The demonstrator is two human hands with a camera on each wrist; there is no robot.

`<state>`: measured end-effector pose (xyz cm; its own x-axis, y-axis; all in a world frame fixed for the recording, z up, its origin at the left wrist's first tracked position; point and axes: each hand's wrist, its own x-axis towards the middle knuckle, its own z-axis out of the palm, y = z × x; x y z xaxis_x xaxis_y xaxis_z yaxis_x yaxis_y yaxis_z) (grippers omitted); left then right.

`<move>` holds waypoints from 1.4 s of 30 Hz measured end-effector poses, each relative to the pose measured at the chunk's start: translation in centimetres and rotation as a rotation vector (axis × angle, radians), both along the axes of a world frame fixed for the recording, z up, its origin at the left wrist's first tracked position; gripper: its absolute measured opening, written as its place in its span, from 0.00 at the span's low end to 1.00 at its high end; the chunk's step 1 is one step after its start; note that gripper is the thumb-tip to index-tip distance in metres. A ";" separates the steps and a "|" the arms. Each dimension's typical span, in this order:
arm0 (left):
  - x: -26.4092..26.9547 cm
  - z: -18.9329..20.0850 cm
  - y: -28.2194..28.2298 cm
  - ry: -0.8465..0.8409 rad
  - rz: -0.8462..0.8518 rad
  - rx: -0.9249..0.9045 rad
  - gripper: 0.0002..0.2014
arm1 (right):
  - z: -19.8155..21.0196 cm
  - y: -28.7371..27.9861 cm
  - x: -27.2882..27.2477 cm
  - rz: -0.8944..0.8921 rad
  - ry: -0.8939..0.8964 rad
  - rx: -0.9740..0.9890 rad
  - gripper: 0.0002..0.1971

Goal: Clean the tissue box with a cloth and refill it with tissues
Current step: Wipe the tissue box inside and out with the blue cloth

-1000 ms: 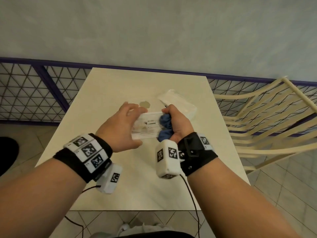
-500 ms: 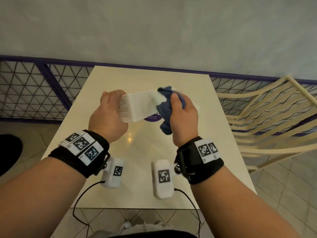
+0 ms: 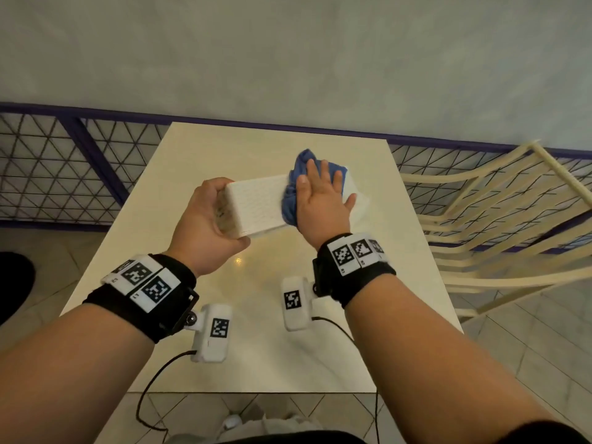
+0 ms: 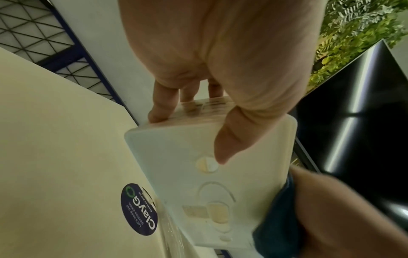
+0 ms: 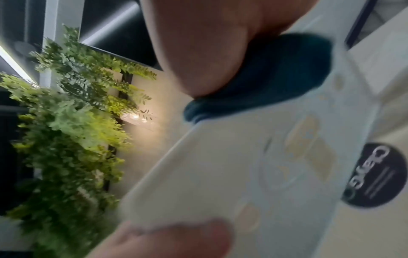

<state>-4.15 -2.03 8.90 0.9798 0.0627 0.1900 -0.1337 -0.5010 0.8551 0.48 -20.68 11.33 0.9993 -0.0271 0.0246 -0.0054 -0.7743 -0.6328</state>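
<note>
Your left hand [image 3: 205, 219] grasps the tissue box [image 3: 259, 205], long axis 9-to-3; right hand [image 3: 320, 200], fingers straight, presses the blue cloth [image 3: 290, 206]. Table [image 3: 224, 347] sticker [image 4: 139, 209] reads "ClayGo".

Cream tabletop [image 3: 198, 161] against a grey wall [image 3: 288, 52]. Purple-framed mesh railing [image 3: 57, 168] behind. Cream slatted chair [image 3: 499, 219] at right. Tiled floor [image 3: 528, 347]. Green foliage [image 5: 73, 122] nearby.

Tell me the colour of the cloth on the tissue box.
Blue; the cloth shows best in the head view.
</note>
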 end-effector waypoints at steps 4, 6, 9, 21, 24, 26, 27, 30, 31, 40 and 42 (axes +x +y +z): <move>0.3 0.6 -0.8 -0.059 -0.009 0.023 0.36 | 0.7 3.8 -3.4 0.130 -0.095 -0.022 0.31; 0.4 1.0 -0.5 -0.081 -0.029 0.005 0.36 | 0.6 3.6 -4.1 0.224 -0.181 -0.004 0.29; 0.2 1.1 1.0 -0.040 -0.039 0.028 0.40 | -0.4 -0.5 -0.7 0.122 -0.177 0.009 0.27; 0.8 1.2 -0.8 -0.043 -0.083 0.097 0.36 | -0.5 5.3 -4.5 0.145 -0.096 0.061 0.32; 0.6 0.9 -0.1 -0.051 -0.082 0.082 0.38 | -1.1 1.9 -2.4 0.139 -0.164 0.093 0.28; 0.4 0.9 0.7 -0.021 -0.078 0.096 0.41 | -2.1 -1.9 0.4 -0.014 -0.116 0.131 0.27; 0.3 0.9 1.0 -0.008 -0.082 0.097 0.41 | -2.7 -3.5 1.6 -0.103 -0.063 0.156 0.27; 0.1 0.9 1.0 0.001 -0.080 0.103 0.41 | -3.5 -5.0 3.0 -0.257 0.043 0.241 0.33; 0.3 0.9 0.8 0.003 -0.073 0.110 0.40 | -3.2 -4.2 2.6 -0.270 0.054 0.224 0.33; 1.5 0.8 -0.8 0.023 -0.131 0.135 0.38 | -1.2 4.8 -4.1 0.183 -0.138 0.163 0.26; 1.2 1.1 -0.6 -0.001 -0.120 0.139 0.38 | -1.7 2.8 -2.8 0.089 -0.148 0.199 0.23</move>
